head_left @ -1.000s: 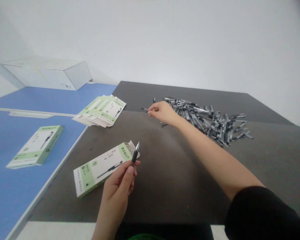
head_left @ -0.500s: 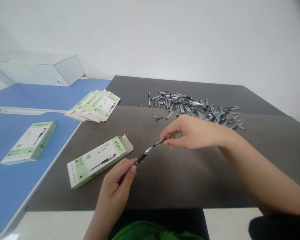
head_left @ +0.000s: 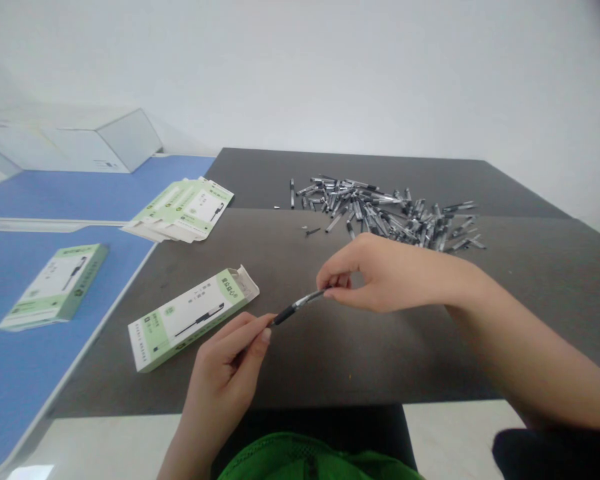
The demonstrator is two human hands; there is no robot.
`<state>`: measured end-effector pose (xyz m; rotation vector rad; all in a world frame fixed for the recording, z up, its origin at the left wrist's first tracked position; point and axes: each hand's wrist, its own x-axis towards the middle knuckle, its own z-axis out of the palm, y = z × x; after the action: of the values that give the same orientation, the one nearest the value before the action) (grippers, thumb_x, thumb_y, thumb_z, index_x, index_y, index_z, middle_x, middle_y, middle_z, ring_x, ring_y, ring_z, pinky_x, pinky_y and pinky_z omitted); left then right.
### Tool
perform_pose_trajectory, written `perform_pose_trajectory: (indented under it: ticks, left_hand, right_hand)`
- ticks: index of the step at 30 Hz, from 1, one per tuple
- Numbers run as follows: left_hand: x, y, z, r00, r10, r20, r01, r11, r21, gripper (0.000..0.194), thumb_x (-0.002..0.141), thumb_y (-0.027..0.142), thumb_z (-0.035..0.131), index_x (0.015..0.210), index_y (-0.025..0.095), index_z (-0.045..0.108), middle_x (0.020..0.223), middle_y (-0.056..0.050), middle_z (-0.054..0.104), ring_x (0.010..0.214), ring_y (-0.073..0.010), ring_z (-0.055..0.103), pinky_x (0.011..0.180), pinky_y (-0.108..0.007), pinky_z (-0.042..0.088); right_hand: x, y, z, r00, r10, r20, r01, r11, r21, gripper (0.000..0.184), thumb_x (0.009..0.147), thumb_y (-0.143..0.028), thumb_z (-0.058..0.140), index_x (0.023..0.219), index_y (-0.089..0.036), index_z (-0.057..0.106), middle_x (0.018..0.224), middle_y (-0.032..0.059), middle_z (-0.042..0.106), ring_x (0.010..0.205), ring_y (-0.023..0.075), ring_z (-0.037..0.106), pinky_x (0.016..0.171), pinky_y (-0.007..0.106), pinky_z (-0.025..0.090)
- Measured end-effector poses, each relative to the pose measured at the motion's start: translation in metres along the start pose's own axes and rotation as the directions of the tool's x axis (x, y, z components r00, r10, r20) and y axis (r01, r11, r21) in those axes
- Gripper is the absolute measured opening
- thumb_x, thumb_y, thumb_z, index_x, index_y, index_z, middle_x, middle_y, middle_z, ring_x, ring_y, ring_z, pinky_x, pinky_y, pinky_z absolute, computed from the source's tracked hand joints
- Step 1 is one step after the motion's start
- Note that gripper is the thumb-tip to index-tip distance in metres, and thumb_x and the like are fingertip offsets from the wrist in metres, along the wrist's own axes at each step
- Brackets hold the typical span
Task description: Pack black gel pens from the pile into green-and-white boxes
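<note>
A gel pen with a black grip (head_left: 285,315) is pinched by its barrel between the thumb and fingers of my left hand (head_left: 231,360). My right hand (head_left: 380,277) is closed on the clear pen cap (head_left: 313,297), which meets the front of the pen in one line. Whether the cap is fully seated I cannot tell. To the left of the pen lies a green and white pen box (head_left: 190,323), its end flap open toward the upper right. Beyond my right hand a heap of loose pen parts (head_left: 380,213) spreads over the dark table.
Flattened green and white cartons (head_left: 185,210) overlap at the dark table's (head_left: 300,373) left edge. Another pen box (head_left: 55,287) lies on the blue table (head_left: 25,380). A large white box (head_left: 70,143) stands behind, near the wall. Small loose bits (head_left: 311,231) lie before the heap.
The gap between pen tip and cap has closed; the cap now covers the tip. The whole view has shifted slightly, with things sitting a little further left and up.
</note>
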<state>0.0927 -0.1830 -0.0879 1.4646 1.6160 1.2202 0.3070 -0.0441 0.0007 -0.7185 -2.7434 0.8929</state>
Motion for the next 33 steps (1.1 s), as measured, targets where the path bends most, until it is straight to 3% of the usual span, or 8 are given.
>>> perform_pose_trajectory:
  ticks: [3,10,17,27,33]
  left_hand:
    - [0.001,0.002,-0.003,1.0,0.014,-0.024,-0.013,1.0,0.022,0.021,0.083,0.029,0.067,0.095,0.022,0.084,0.079,-0.006,0.07,0.07,-0.0202,0.063,0.061,-0.027,0.047]
    - [0.002,0.002,-0.01,0.991,0.122,0.047,-0.127,0.98,0.151,0.027,0.089,0.027,0.063,0.108,0.027,0.081,0.08,-0.004,0.07,0.071,-0.0185,0.066,0.059,-0.024,0.047]
    - [0.001,0.004,-0.011,0.99,0.119,0.078,-0.128,0.984,0.124,0.026,0.089,0.029,0.063,0.107,0.027,0.082,0.075,-0.004,0.069,0.065,-0.0175,0.064,0.054,-0.024,0.046]
    - [0.0,0.001,-0.01,0.988,0.13,0.078,-0.14,0.98,0.142,0.026,0.09,0.026,0.062,0.108,0.023,0.081,0.079,-0.004,0.069,0.069,-0.0164,0.065,0.056,-0.022,0.047]
    - [0.0,0.005,-0.008,0.979,0.145,0.141,-0.167,0.972,0.167,0.026,0.092,0.022,0.058,0.109,0.019,0.079,0.077,-0.002,0.066,0.066,-0.0129,0.063,0.055,-0.02,0.047]
  right_hand:
    - [-0.002,0.003,0.0,1.0,0.009,-0.016,-0.009,1.0,0.002,0.024,0.08,-0.009,0.061,0.085,-0.022,0.08,0.075,-0.0003,0.075,0.064,0.0147,0.066,0.057,0.027,0.047]
    - [-0.004,0.004,0.003,0.999,-0.003,-0.045,0.004,1.0,0.03,0.025,0.08,-0.008,0.062,0.085,-0.024,0.08,0.073,-0.0015,0.074,0.062,0.0141,0.063,0.056,0.028,0.045]
    - [-0.006,0.004,0.003,0.996,0.039,-0.078,-0.025,0.986,0.166,0.023,0.079,-0.007,0.067,0.084,-0.024,0.081,0.072,-0.002,0.074,0.061,0.0138,0.062,0.057,0.028,0.045]
    - [-0.011,0.003,-0.001,0.998,0.053,-0.038,-0.05,0.995,0.082,0.02,0.084,-0.013,0.064,0.092,-0.021,0.08,0.074,0.0,0.074,0.064,0.0146,0.065,0.059,0.027,0.046]
    - [-0.014,-0.003,-0.003,0.997,0.06,0.045,-0.06,0.998,0.003,0.02,0.087,-0.015,0.059,0.096,-0.017,0.077,0.078,0.0011,0.073,0.069,0.0132,0.064,0.063,0.026,0.046]
